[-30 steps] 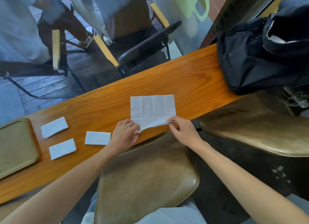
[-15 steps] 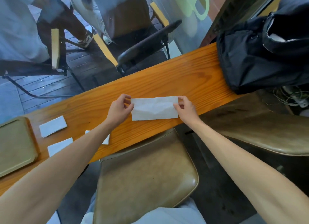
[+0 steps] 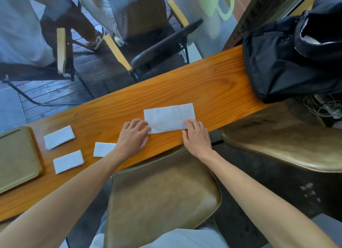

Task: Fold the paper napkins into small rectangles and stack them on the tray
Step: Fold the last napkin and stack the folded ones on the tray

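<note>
Folded napkin [image 3: 169, 118] flat on counter [image 3: 212, 88] — fingers [image 3: 190, 122] pressing near corners

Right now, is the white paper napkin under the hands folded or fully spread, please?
Folded once: the white paper napkin lies as a long flat strip on the wooden counter.

Bare counter [image 3: 212, 88] lies open at frame centre-right. A black bag [image 3: 288, 66] blocks the upper right end. Three folded napkins [image 3: 59, 140] obstruct the left approach to the tray [image 3: 16, 158].
</note>
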